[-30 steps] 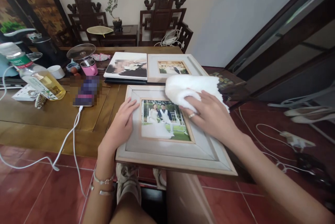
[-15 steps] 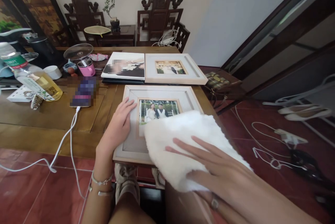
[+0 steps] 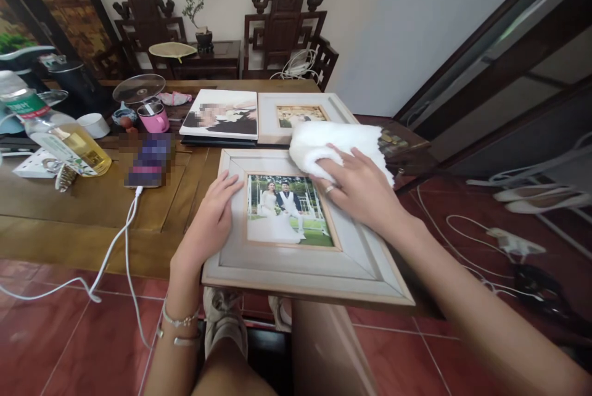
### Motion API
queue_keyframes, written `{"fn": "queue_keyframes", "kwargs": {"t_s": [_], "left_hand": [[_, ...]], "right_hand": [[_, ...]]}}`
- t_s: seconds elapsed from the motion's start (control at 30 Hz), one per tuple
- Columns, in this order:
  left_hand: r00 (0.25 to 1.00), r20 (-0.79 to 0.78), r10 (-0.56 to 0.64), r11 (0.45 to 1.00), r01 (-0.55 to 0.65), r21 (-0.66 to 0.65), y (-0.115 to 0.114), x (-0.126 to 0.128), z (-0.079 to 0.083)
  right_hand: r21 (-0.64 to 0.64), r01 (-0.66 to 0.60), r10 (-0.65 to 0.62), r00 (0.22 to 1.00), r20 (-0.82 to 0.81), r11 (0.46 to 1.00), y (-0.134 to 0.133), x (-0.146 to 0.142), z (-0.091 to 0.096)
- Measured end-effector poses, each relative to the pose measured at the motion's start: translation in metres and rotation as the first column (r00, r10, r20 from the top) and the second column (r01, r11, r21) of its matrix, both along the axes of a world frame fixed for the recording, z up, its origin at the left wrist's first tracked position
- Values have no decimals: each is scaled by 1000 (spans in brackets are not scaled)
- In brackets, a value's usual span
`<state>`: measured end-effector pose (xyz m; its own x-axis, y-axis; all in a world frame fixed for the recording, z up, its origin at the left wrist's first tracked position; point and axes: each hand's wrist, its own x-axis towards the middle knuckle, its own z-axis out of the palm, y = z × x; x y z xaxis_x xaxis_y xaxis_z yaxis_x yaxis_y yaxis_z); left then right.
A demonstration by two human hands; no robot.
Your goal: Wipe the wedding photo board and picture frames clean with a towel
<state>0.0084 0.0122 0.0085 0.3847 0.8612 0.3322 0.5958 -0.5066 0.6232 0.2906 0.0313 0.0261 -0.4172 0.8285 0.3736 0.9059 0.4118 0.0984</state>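
Note:
A wide-bordered picture frame (image 3: 296, 269) lies face up at the near edge of the table, with a photo of two people in its middle. My left hand (image 3: 215, 211) rests flat on its left border, fingers stretched out. Over its far right corner, my right hand (image 3: 358, 189) presses a white fluffy cloth (image 3: 342, 137), fingers bent into it. The cloth covers that corner and overlaps part of a second picture frame (image 3: 272, 100) behind. Left of the second frame lies a white photo panel (image 3: 222, 115) on a dark item.
On the wooden table (image 3: 185, 198) to the left are a charging phone (image 3: 148, 161), a pink mug (image 3: 154, 118), a tilted bottle (image 3: 69, 137) and a white cup (image 3: 93, 126). White cables (image 3: 127, 242) hang over the near edge. A power strip (image 3: 515, 242) lies on the floor at right.
My right hand has moved the cloth from the frame's near right side up to its far right corner, uncovering the photo. My left hand has stayed in place.

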Motion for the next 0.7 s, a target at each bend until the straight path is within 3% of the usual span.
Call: {"fn": "queue_keyframes", "kwargs": {"t_s": [0.1,0.3,0.4,0.53,0.7], "left_hand": [[1000,16,1,1000,-1,15,1,0,-2],[1000,18,8,999,-8,34,2,0,-3],[1000,5,5,999,-5,37,2,0,-3],[1000,-26,-10,1000,11,29,2,-2,-3],[999,-31,-31,999,31,27,2,-3,-3]], "right_hand": [[-48,-51,52,998,29,998,-24,-5,2],[-83,-289,292,956,30,954,-117,-9,26],[-106,-378,378,926,-20,920,-148,-14,34],[-110,-287,275,955,-112,952,-141,-22,23],[-38,-154,153,988,-38,987,-79,-16,7]]}}
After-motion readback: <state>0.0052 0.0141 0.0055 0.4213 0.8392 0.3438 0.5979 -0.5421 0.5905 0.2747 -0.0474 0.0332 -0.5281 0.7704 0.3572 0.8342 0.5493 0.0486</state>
